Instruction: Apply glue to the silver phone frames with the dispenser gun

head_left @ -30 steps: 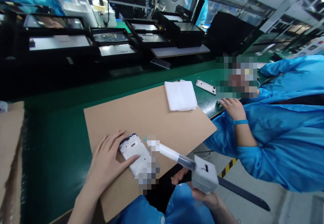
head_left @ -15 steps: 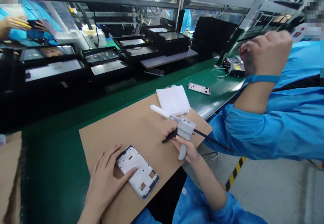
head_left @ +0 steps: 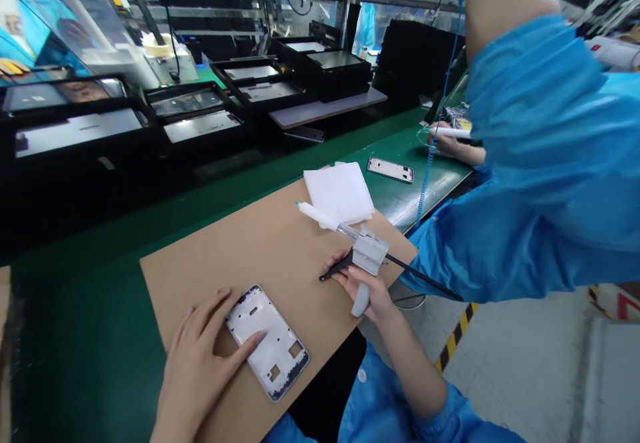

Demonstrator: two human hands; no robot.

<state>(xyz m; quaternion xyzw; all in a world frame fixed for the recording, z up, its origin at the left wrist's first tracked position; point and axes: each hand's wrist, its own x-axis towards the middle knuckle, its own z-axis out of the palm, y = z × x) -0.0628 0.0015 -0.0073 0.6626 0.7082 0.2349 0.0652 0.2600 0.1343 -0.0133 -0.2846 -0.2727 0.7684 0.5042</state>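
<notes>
A person in a blue smock sits at a green tabletop (head_left: 100, 309), working over a sheet of brown cardboard (head_left: 240, 249) that lies near its front edge. The left hand (head_left: 200, 363) lies flat and spread, palm down, pinning a white phone frame (head_left: 267, 341) to the front edge of the cardboard; the thumb rests across the frame's middle. The right hand (head_left: 367, 289) is closed around the grip of a grey glue gun (head_left: 363, 256) held over the cardboard's right corner, well apart from the frame. Its white nozzle (head_left: 316, 214) points away toward a folded white cloth (head_left: 340, 193) at the cardboard's far corner.

To my eye, good work here means keeping the frame pressed flat so it cannot slide, bringing the nozzle tip low to the frame's rim, and squeezing steadily so the bead stays thin and even.

A second phone frame (head_left: 391, 169) lies beyond on the tabletop. A co-worker's blue sleeve (head_left: 540, 163) fills the right side. Black trays (head_left: 200, 106) line the far edge.
</notes>
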